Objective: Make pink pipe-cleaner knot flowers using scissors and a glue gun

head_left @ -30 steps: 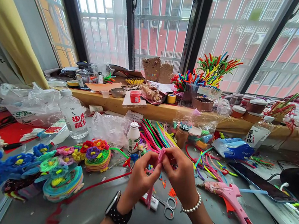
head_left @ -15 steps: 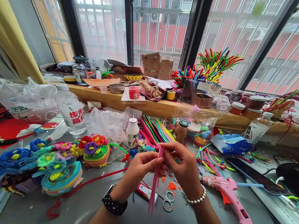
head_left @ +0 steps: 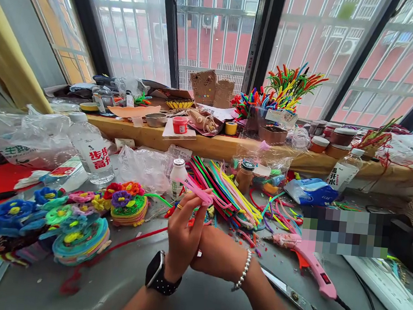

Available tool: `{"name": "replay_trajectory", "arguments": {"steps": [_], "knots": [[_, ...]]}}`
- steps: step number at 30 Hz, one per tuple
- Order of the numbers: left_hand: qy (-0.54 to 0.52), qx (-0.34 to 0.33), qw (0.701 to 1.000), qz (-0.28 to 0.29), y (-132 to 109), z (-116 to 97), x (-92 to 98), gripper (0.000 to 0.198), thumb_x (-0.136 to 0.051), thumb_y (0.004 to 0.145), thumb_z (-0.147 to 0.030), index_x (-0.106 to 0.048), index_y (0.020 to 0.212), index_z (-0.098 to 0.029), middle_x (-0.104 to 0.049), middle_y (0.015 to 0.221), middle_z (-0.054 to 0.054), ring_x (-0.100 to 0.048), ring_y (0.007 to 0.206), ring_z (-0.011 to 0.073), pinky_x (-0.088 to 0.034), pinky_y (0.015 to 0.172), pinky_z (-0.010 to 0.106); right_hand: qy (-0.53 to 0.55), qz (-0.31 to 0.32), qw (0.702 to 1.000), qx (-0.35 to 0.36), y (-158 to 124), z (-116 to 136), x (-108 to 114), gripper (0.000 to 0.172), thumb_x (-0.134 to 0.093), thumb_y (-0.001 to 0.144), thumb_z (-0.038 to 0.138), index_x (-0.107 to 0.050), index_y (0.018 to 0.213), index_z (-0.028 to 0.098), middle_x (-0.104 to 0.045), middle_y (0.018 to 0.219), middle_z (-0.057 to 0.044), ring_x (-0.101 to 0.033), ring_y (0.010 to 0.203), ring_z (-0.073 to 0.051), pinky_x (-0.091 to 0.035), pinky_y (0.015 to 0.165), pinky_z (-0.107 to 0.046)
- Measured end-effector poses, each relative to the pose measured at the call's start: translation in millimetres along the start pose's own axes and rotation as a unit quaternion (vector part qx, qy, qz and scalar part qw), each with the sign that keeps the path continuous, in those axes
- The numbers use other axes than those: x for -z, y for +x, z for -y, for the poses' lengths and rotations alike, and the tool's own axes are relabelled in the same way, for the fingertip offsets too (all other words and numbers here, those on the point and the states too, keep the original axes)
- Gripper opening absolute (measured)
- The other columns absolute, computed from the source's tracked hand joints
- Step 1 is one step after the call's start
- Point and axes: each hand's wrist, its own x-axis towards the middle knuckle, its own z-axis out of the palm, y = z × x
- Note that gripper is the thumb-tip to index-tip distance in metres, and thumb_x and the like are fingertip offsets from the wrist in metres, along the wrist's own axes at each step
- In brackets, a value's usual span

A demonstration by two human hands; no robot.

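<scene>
My left hand (head_left: 183, 231) is raised above the grey table, its fingers pinched on a folded pink pipe cleaner (head_left: 199, 193) that sticks out to the upper left. My right hand (head_left: 215, 255) lies crossed under and behind the left one; its fingers are hidden. A pile of coloured pipe cleaners (head_left: 225, 191) lies just beyond the hands. A black watch is on the left wrist, a pearl bracelet on the right.
Pipe-cleaner flower coasters (head_left: 75, 232) lie at the left. A pink glue gun (head_left: 305, 262) and large scissors (head_left: 308, 308) are at the right. Water bottles (head_left: 92, 149), a small white bottle (head_left: 177, 179) and plastic bags stand behind. A cluttered wooden shelf (head_left: 210, 148) runs below the window.
The left hand has lifted the pink pipe cleaner up and to the left. The right hand has let go of its top and dropped under the left hand. The camera has shifted.
</scene>
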Motion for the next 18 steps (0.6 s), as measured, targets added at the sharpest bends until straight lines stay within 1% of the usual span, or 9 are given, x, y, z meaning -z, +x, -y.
{"name": "replay_trajectory", "arguments": {"steps": [2,5,7,9,11,12,15,16,18], "knots": [[-0.003,0.004,1.0,0.001,0.4,-1.1,0.0,0.018,-0.048,0.076,-0.012,-0.057,0.089,-0.02,-0.058,0.095,0.005,-0.052,0.094,0.0182,-0.041,0.083,0.035,-0.012,0.006,1.0,0.007,2.5,3.3,-3.0,0.018,-0.051,0.06,0.009,-0.062,0.073,0.014,-0.066,0.069,-0.006,-0.058,0.06,-0.017,-0.036,0.048,-0.021],[-0.009,0.016,1.0,-0.008,2.7,-1.3,1.5,0.017,-0.047,0.076,-0.013,-0.056,0.089,-0.02,-0.057,0.095,0.005,-0.052,0.094,0.018,-0.041,0.083,0.034,-0.029,0.011,1.0,0.008,-2.3,5.1,4.9,0.015,-0.05,0.062,0.01,-0.061,0.072,0.014,-0.066,0.07,-0.007,-0.058,0.061,-0.018,-0.037,0.05,-0.022],[0.004,0.015,1.0,-0.012,4.6,0.7,3.2,0.016,-0.048,0.076,-0.014,-0.056,0.088,-0.019,-0.057,0.092,0.005,-0.053,0.092,0.0177,-0.041,0.082,0.033,-0.029,0.028,0.999,0.023,-10.3,5.9,17.5,0.013,-0.053,0.064,0.012,-0.062,0.074,0.014,-0.066,0.072,-0.006,-0.058,0.063,-0.017,-0.038,0.051,-0.022],[0.025,0.017,0.999,-0.022,6.5,3.6,5.2,0.015,-0.049,0.075,-0.015,-0.057,0.087,-0.018,-0.058,0.09,0.005,-0.054,0.089,0.0175,-0.041,0.082,0.033,-0.017,0.053,0.997,0.053,-19.3,7.1,34.2,0.014,-0.056,0.066,0.015,-0.062,0.078,0.018,-0.065,0.07,-0.002,-0.057,0.061,-0.015,-0.038,0.051,-0.021],[0.038,0.03,0.998,-0.035,8.4,5.6,7.1,0.015,-0.05,0.074,-0.017,-0.056,0.089,-0.017,-0.059,0.09,0.006,-0.054,0.087,0.0174,-0.041,0.082,0.033,0.02,0.042,0.997,0.056,-27.2,7.7,53.2,0.013,-0.055,0.071,0.02,-0.062,0.082,0.023,-0.063,0.069,0.002,-0.056,0.06,-0.012,-0.038,0.053,-0.019],[0.038,0.037,0.998,-0.038,9.2,6.0,7.9,0.016,-0.051,0.074,-0.018,-0.055,0.09,-0.017,-0.059,0.091,0.006,-0.055,0.086,0.0175,-0.041,0.082,0.034,0.028,0.006,0.999,0.029,-30.5,7.3,62.6,0.012,-0.052,0.075,0.024,-0.063,0.077,0.023,-0.062,0.067,0.002,-0.055,0.06,-0.011,-0.038,0.054,-0.019],[0.037,0.04,0.998,-0.027,10.9,4.9,9.2,0.021,-0.051,0.074,-0.019,-0.054,0.095,-0.018,-0.061,0.092,0.005,-0.056,0.086,0.0175,-0.042,0.082,0.034,-0.008,-0.109,0.989,-0.095,-43.9,1.0,84.9,0.035,-0.044,0.078,0.039,-0.058,0.053,0.019,-0.057,0.059,0.0,-0.051,0.053,-0.011,-0.037,0.051,-0.022],[0.04,0.035,0.998,-0.022,11.2,4.1,9.4,0.023,-0.051,0.074,-0.018,-0.054,0.096,-0.019,-0.061,0.092,0.005,-0.056,0.086,0.0174,-0.042,0.082,0.033,-0.028,-0.128,0.984,-0.124,-52.3,-3.8,88.3,0.041,-0.04,0.08,0.04,-0.054,0.048,0.018,-0.054,0.055,0.0,-0.049,0.048,-0.011,-0.036,0.05,-0.022],[0.05,0.025,0.998,-0.015,11.6,3.0,9.5,0.025,-0.051,0.074,-0.018,-0.054,0.098,-0.02,-0.062,0.094,0.004,-0.057,0.086,0.0172,-0.043,0.08,0.032,-0.083,-0.141,0.969,-0.182,-79.6,-18.0,86.1,0.043,-0.036,0.081,0.039,-0.052,0.047,0.019,-0.053,0.052,-0.001,-0.048,0.046,-0.012,-0.036,0.048,-0.024]]}}
